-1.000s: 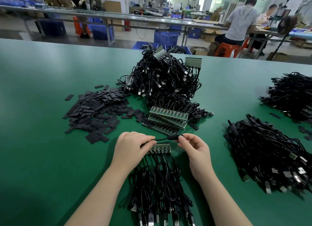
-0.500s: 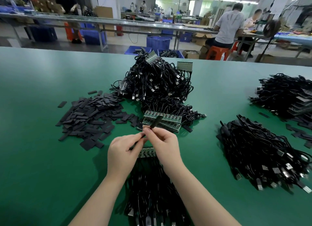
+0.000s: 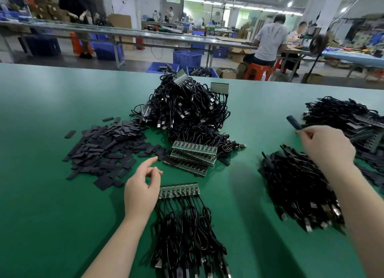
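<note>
A green circuit-board strip point(image 3: 179, 190) with a bundle of black cables point(image 3: 187, 236) attached lies on the green table point(image 3: 41, 194) in front of me. My left hand point(image 3: 141, 188) hovers just left of the strip, fingers relaxed, holding nothing. My right hand point(image 3: 326, 147) is raised over the right cable pile point(image 3: 295, 190) and pinches a cable tipped with a black sleeve point(image 3: 293, 122).
A heap of flat black sleeves point(image 3: 104, 149) lies at the left. A big tangle of USB cables point(image 3: 185, 111) sits behind a stack of board strips point(image 3: 192, 157). Another cable pile point(image 3: 349, 120) is at far right. People work at benches beyond.
My right hand has swung from the centre out to the right with the sleeved cable. My left hand has let go and drifted open beside the strip.
</note>
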The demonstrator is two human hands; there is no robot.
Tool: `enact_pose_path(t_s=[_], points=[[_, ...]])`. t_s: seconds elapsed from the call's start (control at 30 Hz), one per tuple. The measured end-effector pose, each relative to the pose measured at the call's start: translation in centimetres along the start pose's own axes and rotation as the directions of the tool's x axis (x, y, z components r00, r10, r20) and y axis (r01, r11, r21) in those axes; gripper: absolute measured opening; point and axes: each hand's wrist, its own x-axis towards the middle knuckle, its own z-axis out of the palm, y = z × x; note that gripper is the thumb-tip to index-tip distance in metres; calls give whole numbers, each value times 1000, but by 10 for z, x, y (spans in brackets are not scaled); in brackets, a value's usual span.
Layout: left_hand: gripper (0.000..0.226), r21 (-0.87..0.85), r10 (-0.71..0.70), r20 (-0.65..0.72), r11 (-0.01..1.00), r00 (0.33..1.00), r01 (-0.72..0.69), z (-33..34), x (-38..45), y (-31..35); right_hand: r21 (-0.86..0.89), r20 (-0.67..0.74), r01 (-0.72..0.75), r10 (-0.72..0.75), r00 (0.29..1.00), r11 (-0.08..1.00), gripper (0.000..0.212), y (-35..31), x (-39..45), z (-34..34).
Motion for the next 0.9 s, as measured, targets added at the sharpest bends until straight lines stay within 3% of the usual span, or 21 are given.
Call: enact_pose_path(t_s=[0.13, 0.3, 0.53, 0.9], points=[[27, 4, -42, 9, 999, 999, 42, -1, 1, -1, -230, 363, -44, 127, 923, 972, 44, 26, 8, 33], [25, -4, -71, 11, 997, 997, 71, -2, 0, -1, -314, 527, 34, 144, 838, 949, 56, 20, 4, 44], [24, -3, -87, 30, 996, 996, 87, -1, 0, -1, -503, 452, 128, 134, 882, 855, 70, 6, -25, 72], [25, -22, -100, 47, 995, 994, 101, -1, -1, -2, -527, 434, 63, 204, 878, 847, 60, 11, -5, 82]])
